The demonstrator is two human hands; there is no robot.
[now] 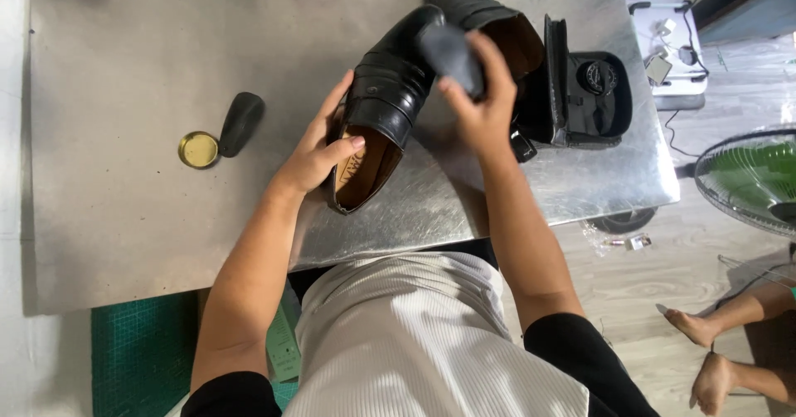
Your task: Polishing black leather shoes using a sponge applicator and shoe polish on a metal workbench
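The left hand point(319, 147) grips the heel opening of a glossy black leather loafer with a tan lining point(383, 102), steadying it on the grey metal table point(124, 69). The right hand point(481, 106) closes around a dark grey polishing pad point(452, 56), pressed against the shoe's toe end. Judging by the shine, the vamp looks already worked; the toe seems in hand. Beyond the right hand stands a second black shoe point(489, 15) beside an open black kit case point(589, 94). Left of the left hand lie a small round brass-coloured tin point(198, 149) and a black oval brush point(241, 122).
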